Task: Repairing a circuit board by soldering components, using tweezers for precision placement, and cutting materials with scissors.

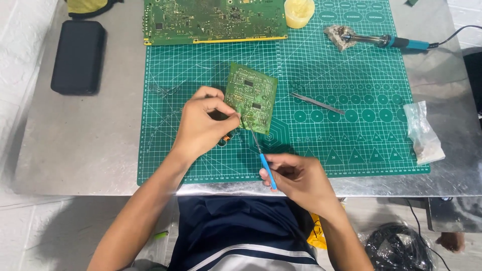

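On the green cutting mat (351,135), head view: the left hand (201,125) is pinching the lower left edge of a small green circuit board (251,97), thumb and fingers closed on it, holding it tilted up off the mat near the middle. The right hand (296,175) sits lower, right at the front edge of the worktop (75,150), fingers closed around the blue handle of a thin tool (261,153) (looks like a small precision screwdriver or probe). Its metal shaft runs up and left, with the tip meeting the board's bottom edge just beside the left thumb.

Around that: a bigger green circuit board (216,21) lies flat at the far edge of the mat, with a small yellowish tub (299,12) just to its right. A blue-handled soldering iron (386,41) rests at the far right, its tip by a crumpled lump. Metal tweezers (316,103) lie on the mat right of the small board. A clear plastic bag (423,133) sits off the mat's right edge, and a black case (78,56) well off to the left.
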